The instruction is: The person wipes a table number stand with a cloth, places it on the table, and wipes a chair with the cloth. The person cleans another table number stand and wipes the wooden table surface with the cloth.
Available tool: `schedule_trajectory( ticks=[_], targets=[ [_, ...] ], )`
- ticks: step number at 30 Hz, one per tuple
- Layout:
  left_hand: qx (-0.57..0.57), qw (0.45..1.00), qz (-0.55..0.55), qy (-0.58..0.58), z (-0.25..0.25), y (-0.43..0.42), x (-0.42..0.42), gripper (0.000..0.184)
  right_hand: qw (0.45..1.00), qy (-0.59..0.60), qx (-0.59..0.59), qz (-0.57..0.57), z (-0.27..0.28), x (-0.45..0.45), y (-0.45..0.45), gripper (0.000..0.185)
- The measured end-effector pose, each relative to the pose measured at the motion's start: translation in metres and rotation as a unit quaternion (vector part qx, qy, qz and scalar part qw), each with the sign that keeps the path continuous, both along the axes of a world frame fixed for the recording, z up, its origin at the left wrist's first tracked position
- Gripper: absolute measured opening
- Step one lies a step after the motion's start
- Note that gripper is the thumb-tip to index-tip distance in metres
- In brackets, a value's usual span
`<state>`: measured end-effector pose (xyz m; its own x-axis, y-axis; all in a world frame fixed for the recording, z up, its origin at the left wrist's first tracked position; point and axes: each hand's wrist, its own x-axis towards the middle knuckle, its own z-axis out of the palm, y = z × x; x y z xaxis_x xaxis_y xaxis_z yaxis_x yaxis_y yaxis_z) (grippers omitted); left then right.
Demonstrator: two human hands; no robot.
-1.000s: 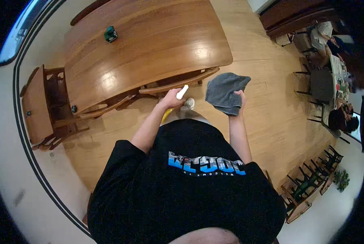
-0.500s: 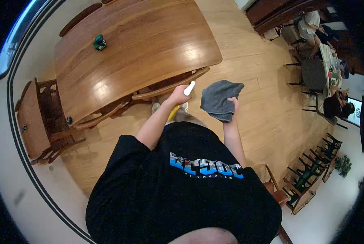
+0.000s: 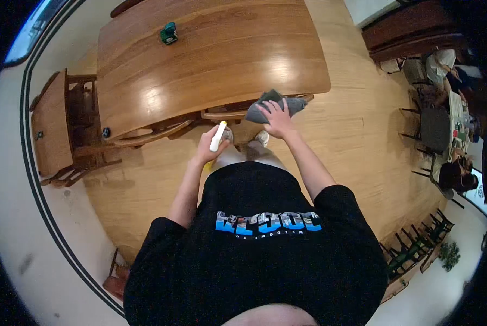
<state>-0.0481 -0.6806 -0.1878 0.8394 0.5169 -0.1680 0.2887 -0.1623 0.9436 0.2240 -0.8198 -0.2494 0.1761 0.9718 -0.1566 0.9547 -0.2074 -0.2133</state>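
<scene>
My left hand [image 3: 205, 149] is closed around a spray bottle [image 3: 218, 137] with a white head and a yellow tip. A bit of yellow shows below that hand, and most of the bottle is hidden. My right hand [image 3: 279, 120] grips a folded grey cloth [image 3: 257, 112], fingers spread over its top. The cloth is at the near edge of a large wooden table [image 3: 216, 60]; whether it touches the wood I cannot tell. A small dark green object [image 3: 168, 33] sits toward the table's far left.
Wooden chairs [image 3: 162, 137] are tucked under the table's near side. Another wooden table [image 3: 52, 127] stands left by the wall. At the far right, people [image 3: 443, 65] sit around a cluttered table [image 3: 456, 117]. Stacked chairs [image 3: 417, 247] and a plant [image 3: 449, 255] are at lower right.
My right hand has brought the cloth up and left to the table edge, and the cloth now looks more bunched. My left hand has moved left and lower with the spray bottle. The view has shifted.
</scene>
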Motion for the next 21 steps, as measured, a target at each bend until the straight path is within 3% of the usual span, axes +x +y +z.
schedule_trajectory(
  ticks=[5,8,11,13,19,21],
  targets=[
    [0.025,0.995,0.087,0.03,-0.002,0.012,-0.061,0.039,0.996,0.004,0.011,0.087,0.003,-0.088,0.07,0.077],
    [-0.004,0.992,0.119,0.034,-0.007,0.013,-0.086,0.043,0.995,0.047,0.051,0.069,0.003,-0.136,0.105,0.078],
    [-0.001,0.991,0.129,0.041,-0.004,0.011,-0.105,0.043,0.991,0.022,0.095,0.095,-0.013,-0.131,0.11,0.071],
    [0.009,0.99,0.133,0.042,-0.003,0.017,-0.112,0.044,0.993,-0.072,-0.011,0.09,-0.02,-0.101,0.096,0.065],
    [-0.007,0.991,0.127,0.052,-0.012,0.03,-0.135,0.042,0.996,-0.01,0.054,0.073,-0.004,-0.068,0.075,0.042],
    [-0.003,0.991,0.122,0.045,-0.01,0.033,-0.137,0.041,0.998,-0.004,-0.031,0.062,-0.007,-0.086,0.1,0.035]
  ],
)
